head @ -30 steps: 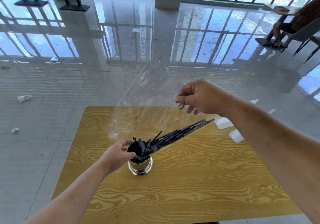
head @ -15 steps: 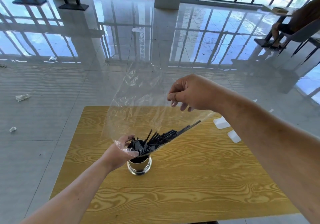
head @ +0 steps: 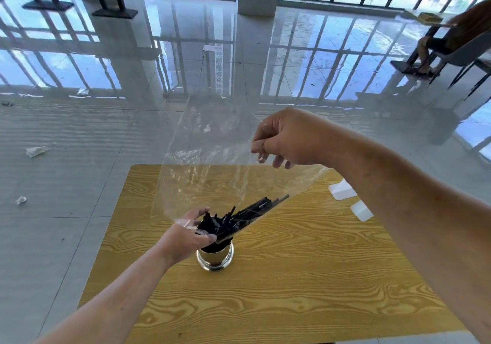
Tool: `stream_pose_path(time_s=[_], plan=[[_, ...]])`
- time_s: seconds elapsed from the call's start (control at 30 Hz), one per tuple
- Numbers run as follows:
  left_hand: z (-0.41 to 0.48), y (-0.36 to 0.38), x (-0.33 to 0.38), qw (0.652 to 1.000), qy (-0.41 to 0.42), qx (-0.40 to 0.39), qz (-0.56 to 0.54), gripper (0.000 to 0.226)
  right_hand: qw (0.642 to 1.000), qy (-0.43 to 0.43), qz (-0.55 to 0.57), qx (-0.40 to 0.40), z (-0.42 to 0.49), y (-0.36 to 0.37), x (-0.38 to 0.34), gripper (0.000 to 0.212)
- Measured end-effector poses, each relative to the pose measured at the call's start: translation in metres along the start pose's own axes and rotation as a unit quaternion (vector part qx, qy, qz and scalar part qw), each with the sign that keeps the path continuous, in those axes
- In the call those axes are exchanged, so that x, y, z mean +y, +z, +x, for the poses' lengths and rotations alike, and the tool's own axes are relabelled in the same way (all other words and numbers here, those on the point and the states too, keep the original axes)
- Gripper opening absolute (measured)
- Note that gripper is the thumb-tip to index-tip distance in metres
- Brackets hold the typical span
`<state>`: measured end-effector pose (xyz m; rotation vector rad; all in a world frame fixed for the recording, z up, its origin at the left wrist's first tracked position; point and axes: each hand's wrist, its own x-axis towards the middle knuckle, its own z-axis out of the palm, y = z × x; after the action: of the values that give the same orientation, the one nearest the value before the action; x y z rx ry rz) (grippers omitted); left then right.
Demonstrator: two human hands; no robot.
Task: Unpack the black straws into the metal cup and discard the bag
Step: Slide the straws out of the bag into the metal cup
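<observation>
The right hand pinches the upper edge of the clear bag between thumb and fingertips, holding it raised above the wooden table. The left hand closes around the bag's lower mouth, pressed against the rim of the metal cup. The bag slopes down from the high grip to the low one. The black straws lie inside it along its lower edge, below the right hand and just beside the left fingers, their lower ends bunched in the cup, which stands upright on the table.
</observation>
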<state>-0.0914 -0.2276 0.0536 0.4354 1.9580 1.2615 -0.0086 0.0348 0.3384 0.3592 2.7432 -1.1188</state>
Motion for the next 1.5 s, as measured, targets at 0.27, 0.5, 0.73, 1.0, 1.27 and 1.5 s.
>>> stream_pose_path(time_s=[0.27, 0.5, 0.73, 1.0, 1.27, 1.5], plan=[[-0.002, 0.004, 0.007, 1.000, 0.020, 0.003, 0.021, 0.068, 1.000, -0.007, -0.016, -0.008, 0.002, 0.002, -0.011, 0.010], [-0.006, 0.009, 0.016, 0.998, 0.021, -0.011, -0.059, 0.056, 0.999, -0.009, -0.027, -0.018, 0.009, 0.007, -0.020, 0.010], [-0.008, 0.010, 0.022, 0.999, 0.050, 0.011, -0.010, 0.037, 1.000, 0.006, 0.001, -0.026, 0.005, 0.006, -0.010, 0.008], [-0.006, 0.021, 0.048, 0.981, 0.110, 0.054, 0.152, 0.038, 0.999, 0.020, 0.019, -0.034, 0.001, -0.001, -0.005, 0.010], [0.011, 0.041, 0.061, 0.987, 0.092, -0.020, 0.130, 0.049, 0.997, 0.031, 0.044, -0.052, -0.001, -0.001, 0.000, 0.010], [0.005, 0.024, 0.051, 0.998, 0.046, 0.019, 0.049, 0.034, 0.994, 0.027, 0.085, -0.067, -0.002, -0.010, 0.003, 0.011]])
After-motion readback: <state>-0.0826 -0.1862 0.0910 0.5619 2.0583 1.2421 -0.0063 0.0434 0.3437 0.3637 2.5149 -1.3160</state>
